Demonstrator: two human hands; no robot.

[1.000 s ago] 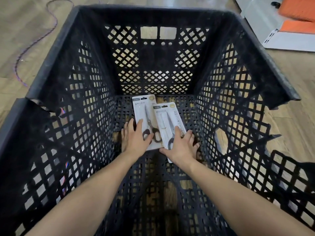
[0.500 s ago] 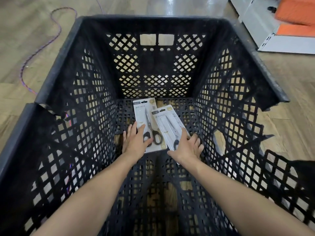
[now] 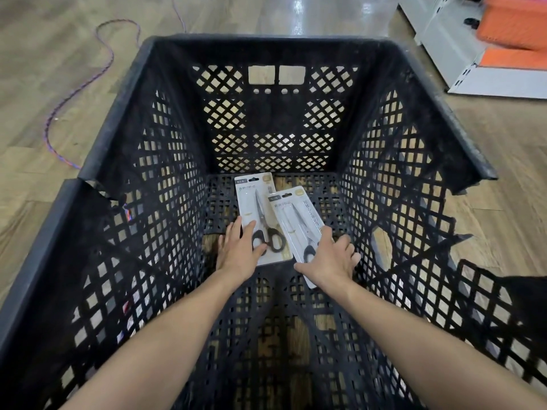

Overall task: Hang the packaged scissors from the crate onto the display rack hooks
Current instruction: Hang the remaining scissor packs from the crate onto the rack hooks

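Two packaged scissors lie on the floor of the black lattice crate (image 3: 124,119). The left package (image 3: 250,202) shows black-handled scissors on a white card. The right package (image 3: 296,220) overlaps it and lies at a slant. My left hand (image 3: 239,253) rests on the left package's lower left corner, fingers straight, thumb across the scissors' handles. My right hand (image 3: 331,258) covers the right package's lower end, with the thumb at its left edge and the fingers spread over its right edge. No display rack hooks are in view.
The crate stands on a wooden floor and its high walls close in both forearms. Its near-left rim (image 3: 97,187) is cracked. A purple cord (image 3: 77,90) snakes over the floor at left. A white shelf unit (image 3: 444,39) with orange items (image 3: 515,22) stands at the far right.
Both hands have stayed on their packages. The right hand's fingers have spread wider over the right package's edge. The view has pulled back slightly.
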